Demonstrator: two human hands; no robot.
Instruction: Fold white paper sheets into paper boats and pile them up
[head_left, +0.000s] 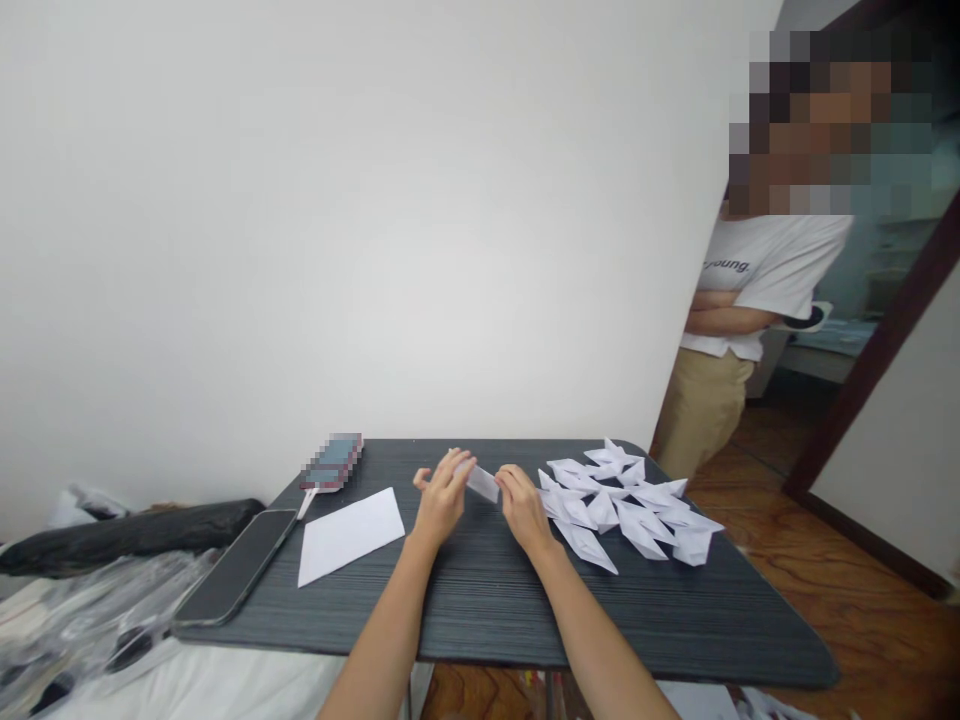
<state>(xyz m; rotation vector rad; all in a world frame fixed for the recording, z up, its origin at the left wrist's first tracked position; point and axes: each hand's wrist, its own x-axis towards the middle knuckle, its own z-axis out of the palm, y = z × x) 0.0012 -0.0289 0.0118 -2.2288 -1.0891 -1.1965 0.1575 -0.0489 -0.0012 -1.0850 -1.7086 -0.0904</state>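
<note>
My left hand point(442, 495) and my right hand point(523, 503) hold a small folded white paper point(482, 482) between them, just above the dark table point(495, 610). Both hands pinch the paper's ends, left on its left end, right on its right end. A flat white sheet point(349, 532) lies on the table to the left of my hands. Several folded white paper boats point(626, 503) lie in a pile to the right of my right hand.
A dark phone point(238, 565) lies at the table's left edge, and a small blurred box point(334, 460) sits behind it. A person in a white shirt point(757, 290) stands at the doorway to the right. Plastic wrap and a black bundle point(127, 535) lie left of the table.
</note>
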